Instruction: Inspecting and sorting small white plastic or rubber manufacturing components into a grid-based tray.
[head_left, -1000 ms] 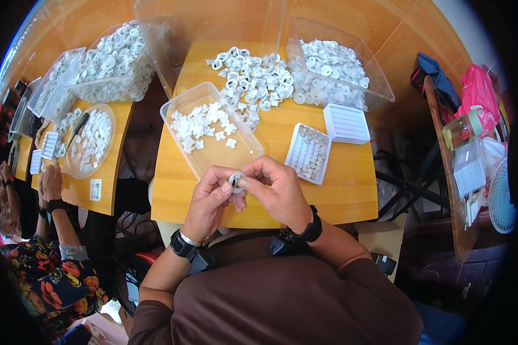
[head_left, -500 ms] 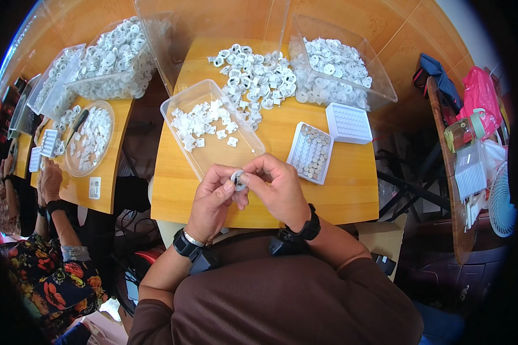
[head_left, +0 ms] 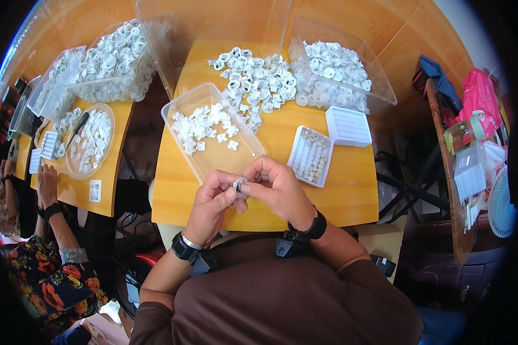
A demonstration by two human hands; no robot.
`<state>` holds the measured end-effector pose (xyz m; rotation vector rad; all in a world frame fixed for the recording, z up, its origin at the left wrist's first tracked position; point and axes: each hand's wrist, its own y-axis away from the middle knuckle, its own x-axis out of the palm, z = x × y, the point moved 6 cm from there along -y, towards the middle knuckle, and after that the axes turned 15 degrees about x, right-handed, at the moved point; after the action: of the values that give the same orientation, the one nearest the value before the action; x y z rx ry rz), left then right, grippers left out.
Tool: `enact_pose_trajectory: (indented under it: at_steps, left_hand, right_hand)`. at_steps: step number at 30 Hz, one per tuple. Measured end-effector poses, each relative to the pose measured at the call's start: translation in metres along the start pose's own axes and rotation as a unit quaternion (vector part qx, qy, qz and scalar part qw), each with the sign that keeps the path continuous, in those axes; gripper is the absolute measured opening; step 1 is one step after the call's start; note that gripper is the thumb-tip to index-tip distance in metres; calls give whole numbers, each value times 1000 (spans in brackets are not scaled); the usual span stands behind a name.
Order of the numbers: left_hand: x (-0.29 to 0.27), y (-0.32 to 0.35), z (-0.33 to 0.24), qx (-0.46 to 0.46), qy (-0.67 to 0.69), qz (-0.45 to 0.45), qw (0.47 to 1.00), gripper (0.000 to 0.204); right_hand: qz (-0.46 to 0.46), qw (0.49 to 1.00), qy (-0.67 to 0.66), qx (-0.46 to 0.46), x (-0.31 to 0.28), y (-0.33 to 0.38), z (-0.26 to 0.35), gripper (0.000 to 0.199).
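Over the near edge of the wooden table, both of my hands meet at a small round white plastic part [head_left: 238,183] with a dark spot in its middle. My left hand [head_left: 208,207] pinches it between thumb and fingers. From the other side my right hand [head_left: 279,192] closes its thumb and forefinger on the part; whether a smaller piece lies under that thumb is hidden. Just beyond my hands lies a clear plastic tray [head_left: 236,150] with small white square pieces [head_left: 198,123]. Right of it stands a white tray [head_left: 295,150] holding several round silvery cells [head_left: 312,163].
A ridged white tray [head_left: 349,126] sits behind the cell tray. Farther back are loose round white parts [head_left: 253,80] and a clear bin [head_left: 380,92] full of them. At left, a co-worker's hand [head_left: 48,187] rests by another table. A side shelf [head_left: 448,172] stands at right.
The round part has tilted slightly in my fingers. My right wrist has shifted a little right and down. The co-worker's hand has drawn back a little.
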<state>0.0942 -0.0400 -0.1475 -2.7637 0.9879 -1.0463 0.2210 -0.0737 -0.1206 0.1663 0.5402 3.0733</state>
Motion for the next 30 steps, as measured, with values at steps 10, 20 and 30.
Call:
enact_pose_trajectory:
  at_steps: [10,20,30]
  left_hand:
    - [-9,-6,-23,33,63,-37,997,22]
    - [-7,-1,-17,0,72,-48,996,18]
    - [-2,4,-5,-30,31,-50,998,12]
  right_hand:
    - [-149,965,156,-146,-24,9,69,11]
    - [-177,837,405,-324,32,21,68,19]
    - [-171,875,357,-278,24,24,50,18]
